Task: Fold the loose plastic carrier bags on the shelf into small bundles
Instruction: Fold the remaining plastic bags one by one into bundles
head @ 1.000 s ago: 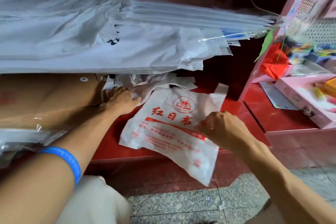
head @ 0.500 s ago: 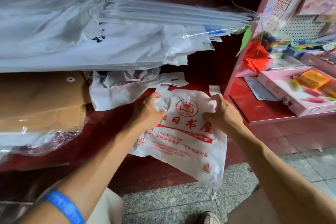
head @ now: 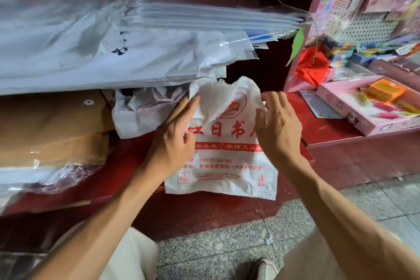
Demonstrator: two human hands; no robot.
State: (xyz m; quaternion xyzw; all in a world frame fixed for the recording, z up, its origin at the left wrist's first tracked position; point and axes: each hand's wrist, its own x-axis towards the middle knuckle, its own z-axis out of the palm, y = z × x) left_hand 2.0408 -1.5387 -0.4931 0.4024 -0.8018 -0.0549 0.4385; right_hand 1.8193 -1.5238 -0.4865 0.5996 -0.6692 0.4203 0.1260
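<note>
Barely under way, the folding job is showing no finished bundle anywhere in view. A person crouching at a red shelf [head: 127, 179] is working on a single white carrier bag [head: 225, 166] printed in red, which is lying flat with its lower edge hanging just past the shelf's front lip and its handle end lifting, crumpled, toward the back. The left hand [head: 172, 141] is lying on the bag's left edge, forefinger stretched up along the plastic and the other fingers loosely curled; whether the thumb is pinching the film cannot be told. The right hand [head: 277, 129] is hovering over or resting at the upper right corner, fingers spread and slightly bent, and its contact with the bag is unclear. Judging by the open, unfolded sheet, the bag is only being smoothed or squared up, with every fold yet to come. Just behind it, a second crumpled white bag [head: 141, 113] is waiting untouched on the same shelf, beside brown cardboard envelopes [head: 52, 129] and beneath an overhanging stack of large plastic sleeves [head: 113, 52]. To the right, a pink display tray [head: 368, 109] is holding stationery.
</note>
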